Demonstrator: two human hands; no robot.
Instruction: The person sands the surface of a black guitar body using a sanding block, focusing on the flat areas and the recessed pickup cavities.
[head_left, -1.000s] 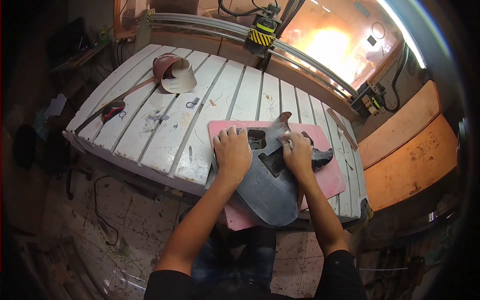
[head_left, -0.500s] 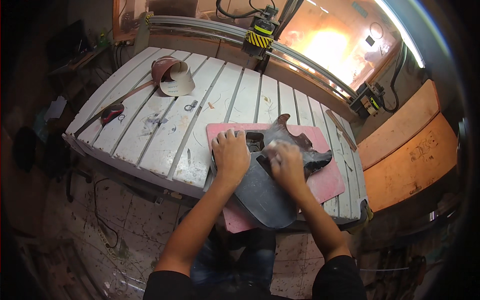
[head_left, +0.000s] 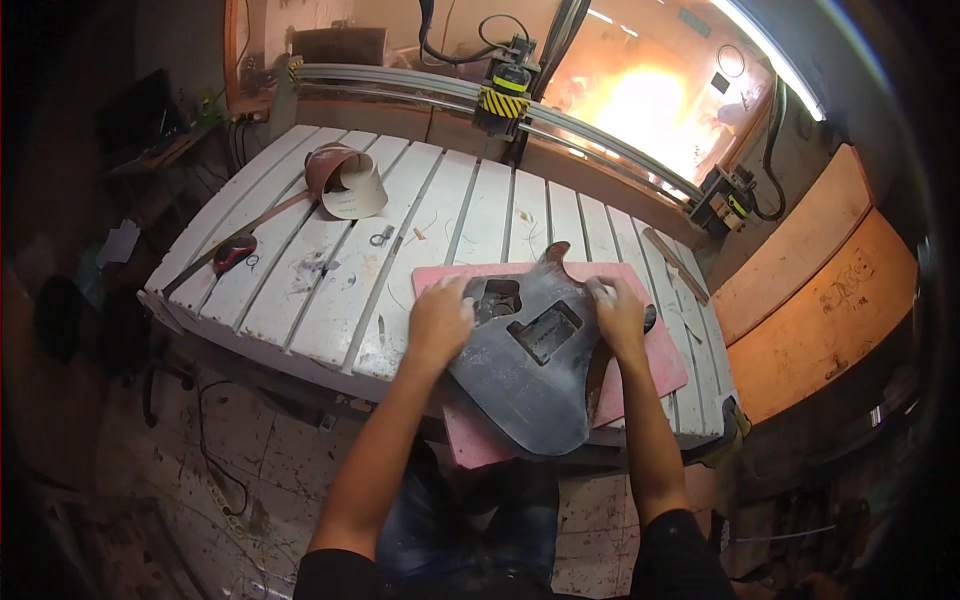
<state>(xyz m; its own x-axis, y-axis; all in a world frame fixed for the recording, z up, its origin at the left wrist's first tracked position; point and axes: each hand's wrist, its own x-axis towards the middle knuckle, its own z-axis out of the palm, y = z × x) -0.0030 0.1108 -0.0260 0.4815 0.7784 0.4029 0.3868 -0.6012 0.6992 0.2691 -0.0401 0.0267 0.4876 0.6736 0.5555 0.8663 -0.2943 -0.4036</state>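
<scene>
You have a matt, dusty guitar body, a dull pink pad, a scuffed, painted counter, a curled, papery sheet and smooth metal rails.

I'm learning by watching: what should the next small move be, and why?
Probably wipe the dark guitar-shaped body with the right hand while the left hand steadies it: what looks like pale dust streaks its face, and the hands are already at its opposite edges.
</scene>
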